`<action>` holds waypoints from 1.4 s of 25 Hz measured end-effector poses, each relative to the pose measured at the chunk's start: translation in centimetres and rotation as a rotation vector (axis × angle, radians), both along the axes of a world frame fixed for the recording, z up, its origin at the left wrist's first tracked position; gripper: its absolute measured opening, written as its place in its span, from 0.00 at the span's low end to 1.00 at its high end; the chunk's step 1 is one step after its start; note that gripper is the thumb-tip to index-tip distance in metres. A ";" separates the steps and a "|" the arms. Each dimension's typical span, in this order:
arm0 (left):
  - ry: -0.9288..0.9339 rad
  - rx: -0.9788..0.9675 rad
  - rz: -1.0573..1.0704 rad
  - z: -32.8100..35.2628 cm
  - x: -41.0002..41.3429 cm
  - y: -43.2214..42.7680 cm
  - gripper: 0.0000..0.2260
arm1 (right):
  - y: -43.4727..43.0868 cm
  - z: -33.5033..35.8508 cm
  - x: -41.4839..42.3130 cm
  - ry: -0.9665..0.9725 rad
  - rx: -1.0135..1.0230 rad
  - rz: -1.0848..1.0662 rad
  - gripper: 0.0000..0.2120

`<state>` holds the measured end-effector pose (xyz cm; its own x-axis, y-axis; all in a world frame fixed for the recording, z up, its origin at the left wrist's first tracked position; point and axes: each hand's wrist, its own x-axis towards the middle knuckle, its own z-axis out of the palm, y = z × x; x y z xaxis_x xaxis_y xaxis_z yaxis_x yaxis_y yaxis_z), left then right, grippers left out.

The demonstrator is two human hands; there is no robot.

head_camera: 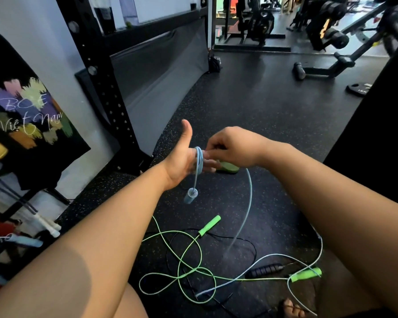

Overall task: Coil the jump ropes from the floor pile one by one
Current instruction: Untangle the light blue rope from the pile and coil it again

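Observation:
My left hand (pixel 182 157) is held flat with the thumb up, and a light blue jump rope (pixel 199 160) is looped around its fingers. One blue handle (pixel 190 195) dangles below that hand. My right hand (pixel 233 146) pinches the blue rope just beside the loops; the rope trails down from it (pixel 248 203) to the floor. On the floor lie a green jump rope (pixel 182 265) with two green handles (pixel 209 225) (pixel 306 275) and a black rope with a black handle (pixel 263 270), tangled together.
A black rack upright (pixel 106 88) and grey pad stand on the left, with a printed black bag (pixel 25 115) beside it. More ropes lie at the lower left (pixel 44 223). Gym machines (pixel 326 31) and a weight plate (pixel 359 88) stand farther back. My foot (pixel 290 308) is at the bottom.

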<state>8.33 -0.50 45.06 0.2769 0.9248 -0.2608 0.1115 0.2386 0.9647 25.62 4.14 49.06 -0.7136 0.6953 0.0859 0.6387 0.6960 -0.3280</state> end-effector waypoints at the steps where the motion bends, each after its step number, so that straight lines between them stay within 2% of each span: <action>1: 0.023 -0.023 -0.036 0.0 0.2 -0.2 0.55 | 0.1 0.0 0.2 -0.001 0.019 0.006 0.10; 4: 0.090 -0.076 -0.131 0.2 0.2 -0.6 0.54 | 0.6 -0.2 0.9 0.009 0.096 0.006 0.11; 7: 0.023 -0.097 -0.137 0.3 -0.1 -0.5 0.52 | 1.5 -1.9 1.7 0.151 0.069 0.034 0.11; 11: -0.203 -0.133 -0.104 0.5 -0.8 -0.3 0.51 | 2.3 -5.4 2.1 0.342 -0.113 -0.076 0.11; 16: -0.664 -0.160 -0.034 1.2 -1.5 -0.6 0.53 | 0.3 -8.6 0.5 0.455 -0.324 -0.104 0.14; 21: -0.794 0.021 0.197 1.3 -2.0 -0.3 0.54 | -1.4 -9.5 -1.2 0.400 -0.750 -0.099 0.16; 23: -0.748 0.049 0.268 1.1 -2.1 0.1 0.56 | -1.4 -8.8 -1.2 0.343 -0.738 -0.088 0.16; 26: -0.613 0.072 0.342 0.7 -2.2 0.6 0.57 | -1.2 -6.5 -1.1 0.192 -0.383 -0.018 0.14; 28: -0.459 0.069 0.353 0.4 -1.9 0.8 0.57 | -1.2 -5.4 -1.1 0.117 -0.134 0.055 0.14; 31: -0.211 0.022 0.249 0.2 -1.2 0.7 0.57 | -1.2 -4.5 -1.1 0.083 0.070 0.062 0.13; 33: -0.017 0.024 0.090 0.1 -0.7 0.5 0.58 | -1.0 -3.7 -0.8 0.105 0.140 0.010 0.12; 35: 0.134 0.020 -0.023 0.1 -0.2 0.0 0.55 | -0.5 -3.0 0.0 0.169 0.178 -0.054 0.16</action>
